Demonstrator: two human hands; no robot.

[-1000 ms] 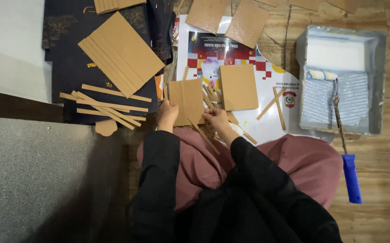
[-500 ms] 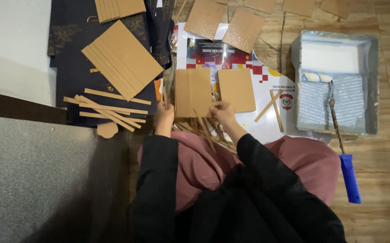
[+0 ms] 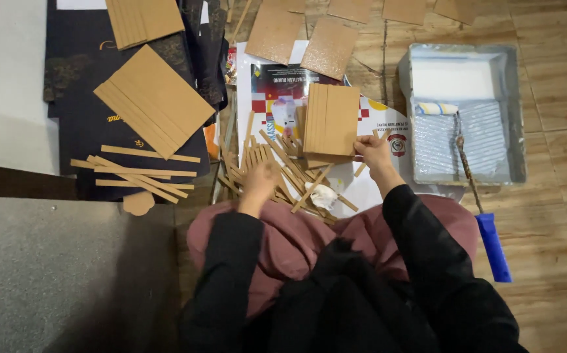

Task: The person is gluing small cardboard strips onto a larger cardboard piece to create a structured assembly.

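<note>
A stack of brown rectangular boards [image 3: 330, 119] lies on a printed paper sheet [image 3: 375, 124] in front of my knees. My right hand [image 3: 373, 153] grips the stack's lower right corner. My left hand [image 3: 260, 185] is blurred and rests over a heap of thin wooden strips [image 3: 282, 171]; whether it grips any strip cannot be seen. A crumpled white wad [image 3: 325, 195] lies among the strips near my lap.
Left on a dark sheet lie a larger board stack [image 3: 153, 99] and loose strips [image 3: 136, 173]. More boards [image 3: 293, 33] lie at the top. A grey paint tray [image 3: 512, 111] holding a roller with a blue handle [image 3: 493, 246] stands at right on the wooden floor.
The two separate boards are now gathered into one stack under my right hand. My left hand let go of its board and dropped onto the strips, which now lie uncovered.
</note>
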